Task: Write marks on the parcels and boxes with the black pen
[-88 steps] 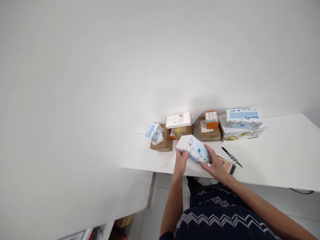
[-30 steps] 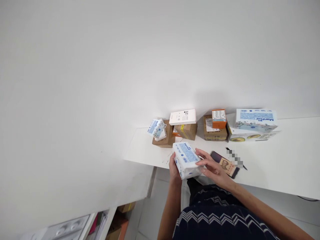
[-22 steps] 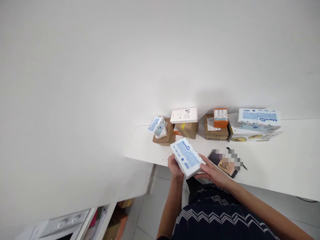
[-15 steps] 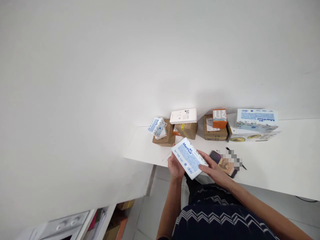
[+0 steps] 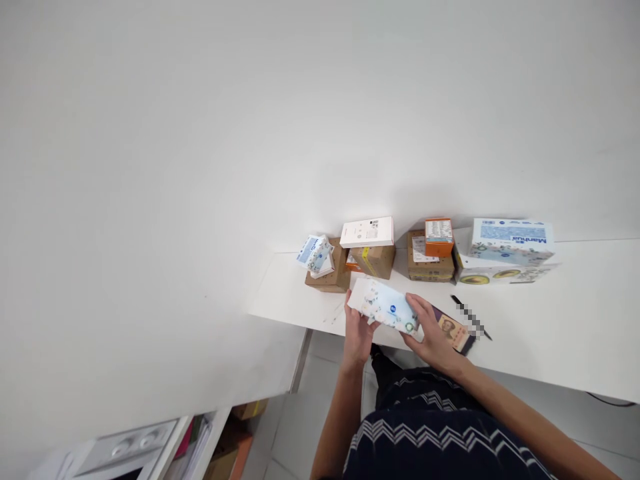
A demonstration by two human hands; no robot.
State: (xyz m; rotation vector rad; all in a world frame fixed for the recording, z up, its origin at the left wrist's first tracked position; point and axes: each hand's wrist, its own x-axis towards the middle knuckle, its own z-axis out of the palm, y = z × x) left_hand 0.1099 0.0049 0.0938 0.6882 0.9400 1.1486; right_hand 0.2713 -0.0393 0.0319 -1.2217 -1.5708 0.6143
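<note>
Between my two hands is a white and light-blue tissue pack (image 5: 384, 305) with a floral print, held above the front edge of the white table (image 5: 545, 327). My left hand (image 5: 357, 335) grips its left end from below, with part of the fingers hidden behind it. At the other end, my right hand (image 5: 429, 333) closes around the pack with thumb and fingers on opposite sides. Just right of that hand lies a dark flat item with a portrait card (image 5: 453, 332), partly covered by the hand. A black pen (image 5: 487, 332), partly blurred out, lies beyond it.
Along the wall stand cardboard boxes (image 5: 327, 280), a white box (image 5: 367, 232), an orange box (image 5: 439, 237) and another Manhua tissue pack (image 5: 513, 239) on an avocado-printed carton (image 5: 493, 275). A small tissue pack (image 5: 315, 253) tops the left box. Shelves (image 5: 200, 443) stand lower left.
Both hands have turned the tissue pack, so its floral side now faces up instead of the side lettered Manhua. The boxes by the wall stay as they were.
</note>
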